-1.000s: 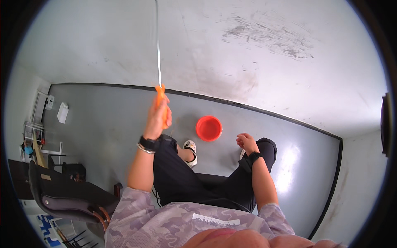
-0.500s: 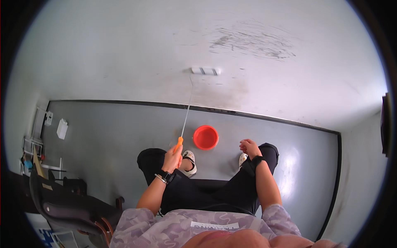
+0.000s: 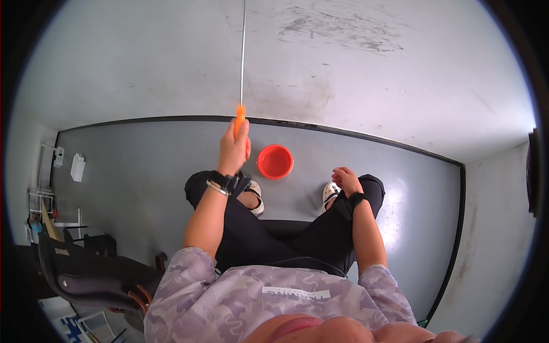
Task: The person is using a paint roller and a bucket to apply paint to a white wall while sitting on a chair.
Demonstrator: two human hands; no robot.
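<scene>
The left hand (image 3: 234, 150) has its grip wrapped round the orange handle (image 3: 240, 118) of a tool whose long thin metal rod (image 3: 243, 57) runs up in front of the pale wall (image 3: 143, 57) and out of view at the top, so its far end, and whether that end meets the wall, cannot be told. The tool looks light and fairly stiff, though a rod that long likely feels tip-heavy and may flex a little under a push. The thick handle seems the right place to take hold; the bare rod looks thin and smooth, probably apt to slip or twist. Nothing about it appears fragile. The right hand (image 3: 347, 180) is near the right knee, its grip relaxed, fingers loosely bent, with nothing seen in it. Counted out, there is one such tool; one red bucket (image 3: 274, 154), on the grey floor (image 3: 143, 171) between the hands, its contents unclear; two white shoes (image 3: 328, 193); two black wristbands (image 3: 357, 198), one per wrist; one silvery bangle (image 3: 217, 187) on the left wrist; one white box (image 3: 78, 168) and one dark chair (image 3: 103, 274), both off to the left.
</scene>
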